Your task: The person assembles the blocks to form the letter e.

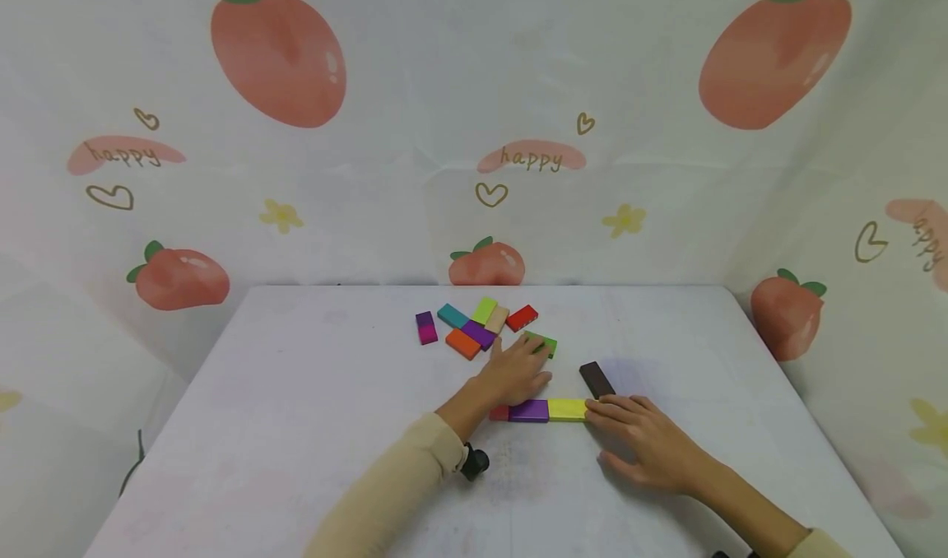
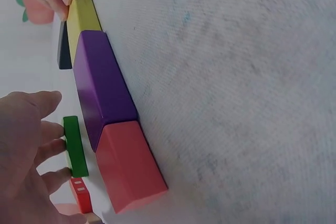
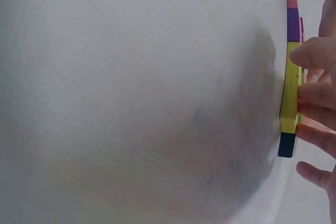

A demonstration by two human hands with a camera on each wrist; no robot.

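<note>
A row of blocks lies across the table: a pinkish-red block (image 2: 128, 163), a purple block (image 1: 528, 411) and a yellow block (image 1: 566, 411), end to end. My left hand (image 1: 516, 370) reaches beyond this row, fingers spread, with fingertips right at a green block (image 2: 76, 148). At the yellow block's right end is my right hand (image 1: 646, 444), its extended fingers resting on the block and its thumb toward me. Just behind that end lies a dark brown block (image 1: 596, 378), angled away from the row.
Past my left hand several loose blocks are grouped, among them an orange block (image 1: 462, 344), a teal block (image 1: 453, 315), a lime block (image 1: 485, 310) and a red block (image 1: 522, 318). A purple-and-magenta block (image 1: 426, 327) stands apart at left. A printed curtain (image 1: 400, 212) hangs behind the table.
</note>
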